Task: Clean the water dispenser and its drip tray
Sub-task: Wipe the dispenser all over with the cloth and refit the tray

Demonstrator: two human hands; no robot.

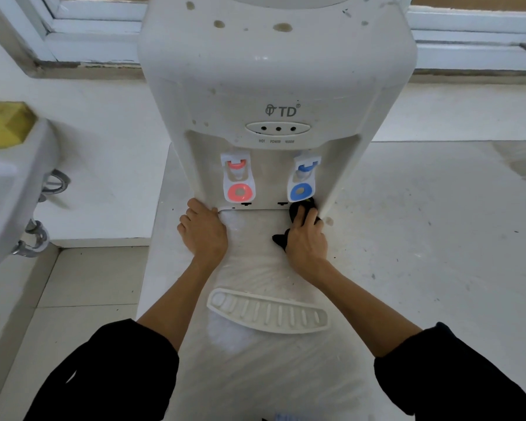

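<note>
A white tabletop water dispenser (274,86) stands on a pale counter, with brown spots on its top. It has a red tap (239,180) on the left and a blue tap (302,180) on the right. My left hand (202,229) rests against the dispenser's lower left corner. My right hand (305,237) holds a black cloth (296,209) pressed into the lower right of the tap recess, below the blue tap. The white slotted drip tray (268,309) lies detached on the counter, closer to me, between my forearms.
A white sink (9,189) with a yellow sponge (5,124) on its rim hangs at the left, pipes beneath. A window frame (474,34) runs along the back wall. The counter (422,238) extends to the right; tiled floor lies at the lower left.
</note>
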